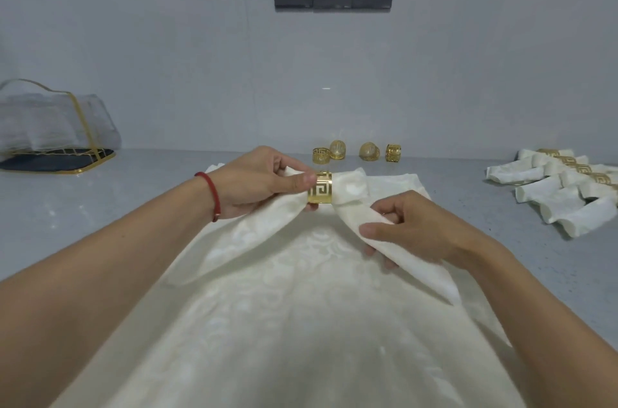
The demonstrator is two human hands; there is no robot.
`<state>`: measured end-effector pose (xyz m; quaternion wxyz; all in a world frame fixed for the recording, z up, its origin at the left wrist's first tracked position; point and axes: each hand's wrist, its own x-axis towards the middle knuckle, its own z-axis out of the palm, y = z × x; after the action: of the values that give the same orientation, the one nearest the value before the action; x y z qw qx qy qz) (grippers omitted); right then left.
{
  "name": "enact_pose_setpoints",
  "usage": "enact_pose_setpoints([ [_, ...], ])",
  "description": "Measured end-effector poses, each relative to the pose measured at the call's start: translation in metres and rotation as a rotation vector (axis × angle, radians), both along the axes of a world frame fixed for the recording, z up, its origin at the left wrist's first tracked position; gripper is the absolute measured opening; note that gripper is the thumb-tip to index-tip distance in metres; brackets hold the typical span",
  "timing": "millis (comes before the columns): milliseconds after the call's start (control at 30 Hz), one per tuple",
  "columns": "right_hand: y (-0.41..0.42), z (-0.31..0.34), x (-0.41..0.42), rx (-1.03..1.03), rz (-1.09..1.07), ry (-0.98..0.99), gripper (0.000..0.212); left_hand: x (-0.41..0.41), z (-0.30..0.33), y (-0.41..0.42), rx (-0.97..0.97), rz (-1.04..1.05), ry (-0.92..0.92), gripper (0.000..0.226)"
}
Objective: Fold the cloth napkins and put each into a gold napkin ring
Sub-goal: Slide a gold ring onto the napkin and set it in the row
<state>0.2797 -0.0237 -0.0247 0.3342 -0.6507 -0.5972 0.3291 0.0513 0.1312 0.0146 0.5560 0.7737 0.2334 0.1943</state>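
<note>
spread cloth: flat on desk, nearest me
right hand: fingers pinching napkin tail, just right of ring
left hand: fingers clamped on ring
axis: napkin runs left-right through ring

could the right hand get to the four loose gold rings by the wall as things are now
Probably not right away. The way to the loose rings looks open, nothing standing between, but the right hand is holding the napkin being threaded through the ring in the left hand. It would have to let go first.
</note>
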Motion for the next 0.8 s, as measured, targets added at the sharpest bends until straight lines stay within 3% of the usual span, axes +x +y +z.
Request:
enact_pose_setpoints([
  [67, -0.009, 0.009, 0.01, -0.009, -0.002, 0.0, 0.019, -0.002, 0.008, -0.009, -0.017, -0.003, 0.015, 0.035],
  [200, -0.015, 0.04, 0.009, 0.201, -0.019, 0.197, 0.043, 0.002, 0.023, -0.028, -0.078, -0.045, 0.002, 0.036],
  [433, -0.048, 0.065, -0.015, 0.369, -0.068, 0.179, 0.032, 0.023, 0.05, -0.077, -0.023, -0.155, 0.015, 0.033],
  [567, -0.075, 0.071, -0.002, 0.385, -0.088, 0.19, 0.028, 0.033, 0.056, -0.101, 0.025, -0.042, -0.039, 0.029],
  [800, -0.114, 0.077, 0.021, 0.413, -0.137, 0.181, 0.032, 0.061, 0.064, -0.142, -0.098, -0.071, -0.041, 0.031],
])
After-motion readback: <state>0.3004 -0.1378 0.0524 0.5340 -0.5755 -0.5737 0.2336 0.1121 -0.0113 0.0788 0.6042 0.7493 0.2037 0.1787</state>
